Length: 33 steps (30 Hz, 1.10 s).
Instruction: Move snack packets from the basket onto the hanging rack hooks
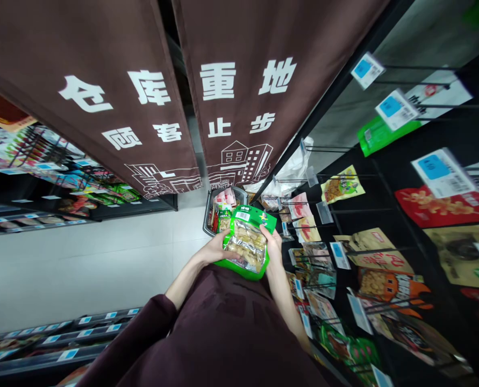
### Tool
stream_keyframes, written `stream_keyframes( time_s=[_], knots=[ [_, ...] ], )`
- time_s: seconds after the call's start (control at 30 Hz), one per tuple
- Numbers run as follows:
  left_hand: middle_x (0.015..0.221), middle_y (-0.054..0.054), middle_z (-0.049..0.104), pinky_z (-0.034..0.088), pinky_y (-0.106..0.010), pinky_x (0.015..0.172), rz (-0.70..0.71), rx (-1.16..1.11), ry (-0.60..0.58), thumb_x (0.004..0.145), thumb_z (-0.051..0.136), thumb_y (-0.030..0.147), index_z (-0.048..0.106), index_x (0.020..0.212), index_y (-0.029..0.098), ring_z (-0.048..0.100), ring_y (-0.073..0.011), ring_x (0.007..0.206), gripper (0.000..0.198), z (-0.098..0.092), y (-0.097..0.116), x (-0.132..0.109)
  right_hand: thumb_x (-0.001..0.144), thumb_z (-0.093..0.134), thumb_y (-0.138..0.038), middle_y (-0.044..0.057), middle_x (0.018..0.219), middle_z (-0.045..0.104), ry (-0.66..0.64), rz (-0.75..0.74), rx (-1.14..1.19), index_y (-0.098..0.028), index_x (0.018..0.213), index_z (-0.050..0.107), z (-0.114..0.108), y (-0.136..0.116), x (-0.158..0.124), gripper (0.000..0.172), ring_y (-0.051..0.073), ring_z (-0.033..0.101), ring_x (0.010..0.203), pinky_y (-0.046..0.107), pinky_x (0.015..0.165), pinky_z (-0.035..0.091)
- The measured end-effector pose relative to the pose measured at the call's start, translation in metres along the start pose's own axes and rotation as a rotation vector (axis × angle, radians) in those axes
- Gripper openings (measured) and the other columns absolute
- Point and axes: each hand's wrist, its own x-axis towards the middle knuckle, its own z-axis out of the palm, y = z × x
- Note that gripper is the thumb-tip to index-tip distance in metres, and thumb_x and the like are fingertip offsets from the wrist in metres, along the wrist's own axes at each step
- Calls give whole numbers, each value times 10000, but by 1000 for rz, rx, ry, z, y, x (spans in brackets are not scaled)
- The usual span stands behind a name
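Observation:
Between my two hands is a green snack bag [247,242] with a clear window that shows pale yellowish pieces inside. My left hand [215,247] grips its left edge, the thumb lying over the front. On the opposite side, my right hand [272,239] holds the bag near its upper right edge. Just beyond the bag, a dark basket [207,217] stands low down, partly hidden by it. Several packets [224,200], pink, red and green, lie in the basket.
Hooks with hanging snack packets [343,188] and price tags [391,109] line the right side. A brown curtain [239,32] with white characters hangs ahead. Stocked shelves [90,212] stand on the far left, and another low shelf [57,346] is at lower left. Pale floor [114,247] lies between them.

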Motion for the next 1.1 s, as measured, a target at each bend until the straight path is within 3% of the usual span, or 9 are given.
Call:
stream_keyframes(
  time_s=[0.17,0.37,0.57,0.77,1.1],
  knots=[
    [1151,-123,695,527,-350,906,44,-22,83,565,914,227,590,1236,145,680,-253,991,749,4,-3,4,716,781,-425,18,911,764,-13,78,-17,-216,932,680,-4,-5,3,317,218,722,761,349,739,584],
    [969,-114,751,559,-326,795,90,38,271,620,879,367,702,991,89,704,-247,843,497,-1,-1,13,644,860,-327,44,1035,756,-318,45,-229,-207,1039,705,-10,-7,1,441,236,713,933,337,869,555],
    [917,-94,753,548,-296,710,154,308,376,667,836,415,737,904,104,691,-247,818,404,-11,1,23,624,872,-306,57,1024,761,-265,-27,-274,-195,1016,722,-12,3,3,434,247,716,934,382,906,546],
    [868,-85,751,547,-298,689,182,368,428,658,835,426,737,888,97,689,-246,781,413,-3,3,26,608,882,-315,73,1008,764,-206,-57,-238,-181,1041,712,-14,3,6,484,255,724,904,391,888,558],
    [992,-101,752,566,-352,805,172,292,336,659,843,382,722,1035,115,703,-273,904,477,-1,4,28,596,888,-286,78,1022,762,-171,-92,-249,-176,1030,717,-16,2,7,479,253,725,913,396,895,565]
  ],
)
